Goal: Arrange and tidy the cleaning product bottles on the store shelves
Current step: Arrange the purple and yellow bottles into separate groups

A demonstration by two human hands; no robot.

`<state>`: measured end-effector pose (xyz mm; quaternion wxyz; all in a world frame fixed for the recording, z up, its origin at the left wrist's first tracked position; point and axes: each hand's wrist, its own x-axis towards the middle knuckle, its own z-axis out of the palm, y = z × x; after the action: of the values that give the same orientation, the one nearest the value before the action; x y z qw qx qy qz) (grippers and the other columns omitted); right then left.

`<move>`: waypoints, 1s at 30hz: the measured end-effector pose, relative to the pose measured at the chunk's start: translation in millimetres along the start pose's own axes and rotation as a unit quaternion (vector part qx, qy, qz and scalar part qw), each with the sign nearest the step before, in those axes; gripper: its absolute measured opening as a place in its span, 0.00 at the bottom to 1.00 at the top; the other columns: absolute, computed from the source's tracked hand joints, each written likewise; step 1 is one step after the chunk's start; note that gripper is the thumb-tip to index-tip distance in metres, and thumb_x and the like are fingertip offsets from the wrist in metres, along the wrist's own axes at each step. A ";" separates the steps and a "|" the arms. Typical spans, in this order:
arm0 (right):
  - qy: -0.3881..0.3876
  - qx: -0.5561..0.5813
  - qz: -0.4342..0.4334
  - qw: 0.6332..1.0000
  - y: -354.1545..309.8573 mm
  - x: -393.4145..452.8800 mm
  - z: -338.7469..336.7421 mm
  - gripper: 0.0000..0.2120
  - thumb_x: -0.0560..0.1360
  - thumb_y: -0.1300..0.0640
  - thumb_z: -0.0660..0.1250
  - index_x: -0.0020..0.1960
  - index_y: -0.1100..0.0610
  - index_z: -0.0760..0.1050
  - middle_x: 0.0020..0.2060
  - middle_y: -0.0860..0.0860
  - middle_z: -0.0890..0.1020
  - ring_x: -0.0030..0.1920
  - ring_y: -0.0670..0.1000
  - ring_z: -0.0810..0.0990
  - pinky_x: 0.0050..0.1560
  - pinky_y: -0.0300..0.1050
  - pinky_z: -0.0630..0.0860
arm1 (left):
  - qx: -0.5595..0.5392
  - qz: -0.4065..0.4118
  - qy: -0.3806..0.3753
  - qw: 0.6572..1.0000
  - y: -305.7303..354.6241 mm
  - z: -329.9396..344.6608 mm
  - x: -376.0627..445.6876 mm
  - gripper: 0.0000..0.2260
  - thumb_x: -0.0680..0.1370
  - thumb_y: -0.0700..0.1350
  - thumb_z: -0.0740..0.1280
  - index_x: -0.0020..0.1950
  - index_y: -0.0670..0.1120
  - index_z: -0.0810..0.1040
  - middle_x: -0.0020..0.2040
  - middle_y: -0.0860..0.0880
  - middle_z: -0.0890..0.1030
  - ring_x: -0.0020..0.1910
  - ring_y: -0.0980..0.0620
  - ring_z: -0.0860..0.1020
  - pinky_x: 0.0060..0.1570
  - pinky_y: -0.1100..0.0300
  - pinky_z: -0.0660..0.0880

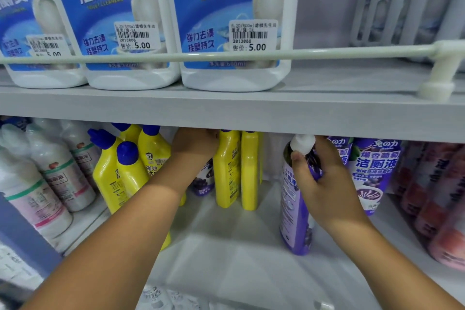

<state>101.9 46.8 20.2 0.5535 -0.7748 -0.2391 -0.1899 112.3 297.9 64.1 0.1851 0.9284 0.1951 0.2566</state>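
On the lower shelf [226,246] my right hand [324,178] grips a purple bottle [294,214] with a white cap just below its neck; the bottle stands near the shelf's front. My left hand [196,146] reaches deep under the upper shelf and holds the top of another purple bottle [202,182], mostly hidden behind my wrist. Yellow bottles with blue caps [125,171] stand left of that hand, and two more yellow bottles [236,171] stand right of it.
More purple bottles [375,171] stand at the right, then pink ones [437,196]. White bottles [50,178] fill the left. The upper shelf holds blue-labelled toilet cleaner bottles [231,20] behind a white guard rail [302,54].
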 end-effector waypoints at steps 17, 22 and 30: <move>-0.052 0.109 0.102 0.987 -12.3 3.3 -20.1 0.08 0.80 0.53 0.69 0.58 0.45 0.79 0.50 0.42 0.82 0.48 0.34 0.78 0.52 0.29 0.71 | -0.397 0.014 -0.153 0.905 18.4 -39.3 -121.1 0.11 0.77 0.39 0.74 0.55 0.52 0.78 0.47 0.55 0.87 0.46 0.58 0.85 0.40 0.65 0.80; 0.065 0.080 0.106 0.989 -9.9 -1.6 -50.1 0.09 0.77 0.54 0.74 0.56 0.52 0.81 0.47 0.48 0.84 0.43 0.45 0.79 0.46 0.37 0.72 | -0.371 0.063 -0.199 0.905 39.5 -18.4 -112.0 0.17 0.69 0.58 0.75 0.55 0.66 0.76 0.53 0.59 0.86 0.53 0.56 0.84 0.56 0.51 0.80; 0.205 -0.126 0.077 0.968 0.3 -15.1 -110.9 0.12 0.75 0.40 0.71 0.57 0.41 0.80 0.53 0.45 0.78 0.50 0.45 0.78 0.48 0.43 0.72 | -0.404 0.119 -0.219 0.880 86.9 30.2 -111.7 0.16 0.72 0.60 0.69 0.60 0.67 0.75 0.56 0.59 0.85 0.56 0.58 0.83 0.60 0.49 0.79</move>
<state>86.5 -60.9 46.5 0.5019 -0.7988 -0.0345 -0.3299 63.6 165.1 33.3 0.5504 0.8215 -0.0833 0.1234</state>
